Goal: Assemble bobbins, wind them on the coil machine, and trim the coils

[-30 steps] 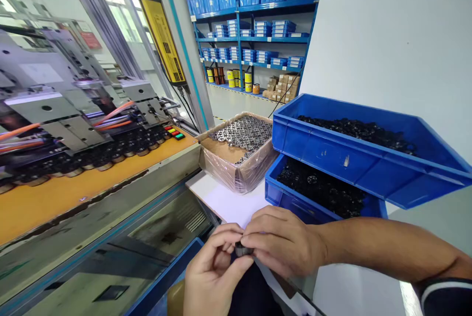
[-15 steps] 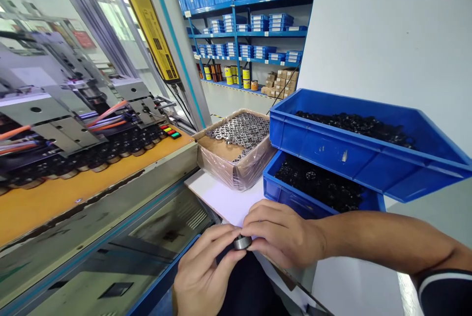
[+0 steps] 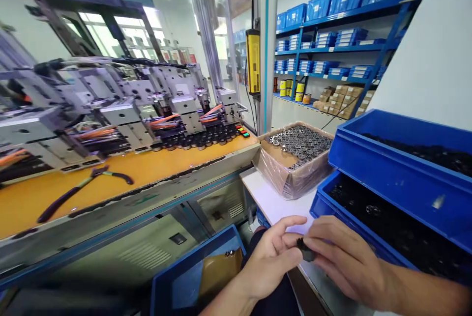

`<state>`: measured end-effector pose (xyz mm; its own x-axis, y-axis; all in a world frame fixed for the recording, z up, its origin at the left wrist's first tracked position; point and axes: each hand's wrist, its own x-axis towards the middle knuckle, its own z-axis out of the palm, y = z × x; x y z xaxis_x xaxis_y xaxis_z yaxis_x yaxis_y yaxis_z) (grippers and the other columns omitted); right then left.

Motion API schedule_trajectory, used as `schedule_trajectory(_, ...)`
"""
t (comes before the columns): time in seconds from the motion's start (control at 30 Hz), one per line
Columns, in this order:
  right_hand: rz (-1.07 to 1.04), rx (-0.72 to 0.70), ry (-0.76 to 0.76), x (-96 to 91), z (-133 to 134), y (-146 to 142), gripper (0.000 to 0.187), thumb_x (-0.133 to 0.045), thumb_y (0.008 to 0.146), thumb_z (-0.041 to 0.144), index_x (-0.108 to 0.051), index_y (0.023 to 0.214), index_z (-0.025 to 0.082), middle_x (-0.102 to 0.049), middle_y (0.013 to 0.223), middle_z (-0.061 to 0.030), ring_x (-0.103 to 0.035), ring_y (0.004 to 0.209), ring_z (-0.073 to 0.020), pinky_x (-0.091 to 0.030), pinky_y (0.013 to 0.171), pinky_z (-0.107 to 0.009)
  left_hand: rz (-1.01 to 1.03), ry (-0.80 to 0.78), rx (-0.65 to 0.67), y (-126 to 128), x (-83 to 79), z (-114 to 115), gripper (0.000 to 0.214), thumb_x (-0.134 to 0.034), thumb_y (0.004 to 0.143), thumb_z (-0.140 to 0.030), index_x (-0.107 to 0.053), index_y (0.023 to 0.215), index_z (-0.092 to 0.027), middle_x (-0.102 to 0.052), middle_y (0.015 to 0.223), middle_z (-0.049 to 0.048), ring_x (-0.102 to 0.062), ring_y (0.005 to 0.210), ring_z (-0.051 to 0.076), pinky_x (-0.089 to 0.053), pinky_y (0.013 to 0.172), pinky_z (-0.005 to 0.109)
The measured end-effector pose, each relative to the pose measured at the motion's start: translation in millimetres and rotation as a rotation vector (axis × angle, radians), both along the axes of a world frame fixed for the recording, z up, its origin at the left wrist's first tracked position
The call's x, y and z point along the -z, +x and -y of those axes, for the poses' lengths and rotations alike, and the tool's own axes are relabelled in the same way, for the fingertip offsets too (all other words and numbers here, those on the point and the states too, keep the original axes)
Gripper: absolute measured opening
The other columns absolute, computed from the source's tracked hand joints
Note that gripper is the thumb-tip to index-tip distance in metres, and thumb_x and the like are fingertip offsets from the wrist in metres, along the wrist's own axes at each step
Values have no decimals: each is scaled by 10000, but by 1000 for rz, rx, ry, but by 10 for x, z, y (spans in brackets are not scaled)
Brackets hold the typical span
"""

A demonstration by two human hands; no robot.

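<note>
A small round part (image 3: 306, 251), dark metal with a black toothed edge, is between my two hands above the white table's front edge. My right hand (image 3: 344, 254) pinches it from the right with thumb and fingers. From the left, my left hand (image 3: 273, 257) has its thumb and a bent finger against the part, while the index finger is lifted away. Fingers cover much of the part. Beyond my hands sits a plastic-lined cardboard box (image 3: 291, 186) of round metal pieces. Two stacked blue bins (image 3: 387, 166) with black pieces stand by my right hand.
Left, a machine bench (image 3: 191, 161) carries a row of dark round parts (image 3: 201, 141) and pliers (image 3: 79, 188). Below is a blue crate (image 3: 180, 284) with cardboard inside. A yellow device (image 3: 253, 63) hangs on the machine frame. Shelving with blue bins (image 3: 319, 9) stands behind.
The view has turned left, bringing more of the bench, the pliers and the low crate into sight. Both hands stay at the part; my left index finger has lifted off it.
</note>
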<state>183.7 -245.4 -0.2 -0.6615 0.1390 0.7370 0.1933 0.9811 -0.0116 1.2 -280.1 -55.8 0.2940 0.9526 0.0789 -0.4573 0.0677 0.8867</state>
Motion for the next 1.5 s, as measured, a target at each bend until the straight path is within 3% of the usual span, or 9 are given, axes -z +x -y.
schedule_trajectory(0.13,30,21,22,-20,66,-47,196,-451,984,75,-616,1089,69,-690,919,-125,-664,912,-182,-584,784,-274,-137,42,-11,18,-18,44,787,-848,585,-606,-620,1218,-198,-690,964,87,-633,818,170,-495,770,313)
schedule_trajectory(0.3,170,121,98,49,-101,80,260,-496,1006,219,-611,1199,89,-707,1071,-142,-684,1013,-196,-596,872,-285,-462,102,-253,-237,-201,-72,429,-808,665,-357,-735,1040,-162,-722,846,63,-602,702,157,-502,713,312)
schedule_trajectory(0.5,191,406,26,230,-835,777,312,-557,981,345,-623,1221,157,-643,1267,-136,-670,1103,-243,-565,972,-369,-974,17,-897,-1860,-773,-574,274,-735,772,-250,-700,1031,-167,-706,1098,82,-642,1041,246,-468,994,421)
schedule_trajectory(0.6,152,531,-100,390,-1128,1003,359,-497,991,437,-664,1125,149,-675,1185,-141,-691,1034,-262,-574,939,-399,-1245,-180,-1039,-2584,-968,-783,245,-716,841,-264,-667,1051,-148,-667,1180,85,-616,1121,269,-480,983,517)
schedule_trajectory(0.77,400,609,-436,534,-1270,1031,371,-468,963,407,-707,1064,142,-710,1094,-163,-696,995,-286,-564,907,-422,-1502,-287,-1093,-2948,-941,-1009,322,-640,914,-355,-632,1172,-163,-656,1216,88,-643,1084,253,-536,920,486)
schedule_trajectory(0.9,686,666,-665,491,-1213,988,299,-508,917,286,-706,1087,140,-704,1119,-168,-675,1056,-292,-508,939,-407,-1589,-255,-1134,-2965,-847,-1063,320,-617,929,-359,-626,1183,-164,-669,1193,89,-651,1076,243,-535,922,482)
schedule_trajectory(1.1,791,675,-833,484,-1150,950,183,-594,813,245,-741,878,158,-741,945,-129,-705,900,-280,-471,722,-307,-1695,-97,-1117,-2696,-906,-1058,301,-547,944,-322,-617,1169,-135,-725,1023,99,-683,1017,268,-506,926,478)
schedule_trajectory(1.33,828,716,-887,442,-1114,849,193,-602,799,215,-771,851,140,-752,879,-132,-712,812,-271,-441,637,-284,-1694,451,-665,-1306,-901,-1777,310,-627,908,-294,-622,1188,-160,-676,1199,92,-626,1135,252,-482,993,478)
schedule_trajectory(1.5,883,693,-856,384,-1070,838,163,-615,792,164,-776,778,147,-746,807,-121,-701,772,-244,-405,590,-270,-1656,522,-379,-395,-689,-2415,304,-634,918,-350,-638,1165,-172,-656,1219,92,-646,1076,241,-538,921,480)
